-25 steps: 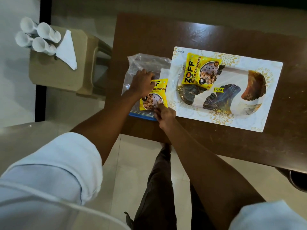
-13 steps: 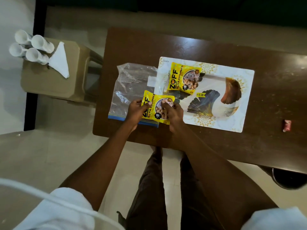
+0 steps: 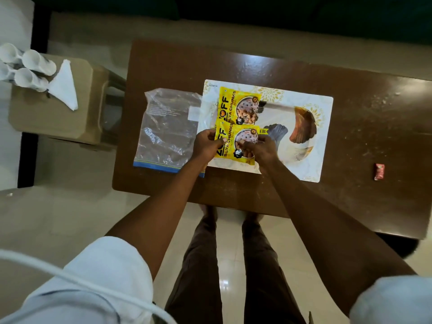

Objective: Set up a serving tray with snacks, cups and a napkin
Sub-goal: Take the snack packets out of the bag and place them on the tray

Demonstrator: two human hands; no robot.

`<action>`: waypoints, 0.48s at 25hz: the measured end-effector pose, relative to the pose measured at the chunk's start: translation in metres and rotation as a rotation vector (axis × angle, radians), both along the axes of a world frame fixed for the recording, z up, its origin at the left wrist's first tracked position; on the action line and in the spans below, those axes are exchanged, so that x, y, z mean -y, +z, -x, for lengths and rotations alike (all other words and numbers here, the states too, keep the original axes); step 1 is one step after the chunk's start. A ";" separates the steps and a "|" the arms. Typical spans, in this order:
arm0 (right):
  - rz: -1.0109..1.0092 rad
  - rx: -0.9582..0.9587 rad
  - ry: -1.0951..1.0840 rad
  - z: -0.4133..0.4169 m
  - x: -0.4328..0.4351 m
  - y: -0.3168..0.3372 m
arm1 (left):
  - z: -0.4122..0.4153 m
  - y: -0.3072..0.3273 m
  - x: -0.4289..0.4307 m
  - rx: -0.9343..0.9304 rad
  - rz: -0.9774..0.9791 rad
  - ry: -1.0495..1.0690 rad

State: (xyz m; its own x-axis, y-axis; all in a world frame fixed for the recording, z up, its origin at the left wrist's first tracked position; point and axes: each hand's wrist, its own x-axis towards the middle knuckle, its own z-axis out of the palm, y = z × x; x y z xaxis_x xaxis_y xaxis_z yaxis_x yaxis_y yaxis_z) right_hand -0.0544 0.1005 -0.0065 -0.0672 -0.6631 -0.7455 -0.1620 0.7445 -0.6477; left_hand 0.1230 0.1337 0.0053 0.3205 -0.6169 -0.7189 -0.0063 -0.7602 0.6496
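A white patterned serving tray (image 3: 304,108) lies on the brown table (image 3: 362,136). One yellow soya-chunks packet (image 3: 236,106) rests on the tray's left end. A second yellow packet (image 3: 236,146) sits just in front of it, over the tray's near left corner. My left hand (image 3: 205,146) pinches its left edge and my right hand (image 3: 264,150) pinches its right side. Several white paper cups (image 3: 25,69) and a folded white napkin (image 3: 64,87) lie on a beige stool (image 3: 58,118) to the left.
An empty clear plastic bag (image 3: 166,129) lies on the table left of the tray. A small red wrapper (image 3: 379,171) sits at the table's right. My legs stand at the table's near edge.
Both hands carried the second packet from over the plastic bag rightward onto the tray's left end, beside the first packet.
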 end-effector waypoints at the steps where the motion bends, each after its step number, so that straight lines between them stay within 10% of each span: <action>1: 0.010 -0.003 -0.002 0.000 0.003 -0.002 | -0.001 -0.001 0.004 0.023 0.007 -0.011; 12: 0.063 -0.253 0.050 -0.021 0.014 -0.024 | 0.011 -0.015 0.017 0.398 -0.078 -0.064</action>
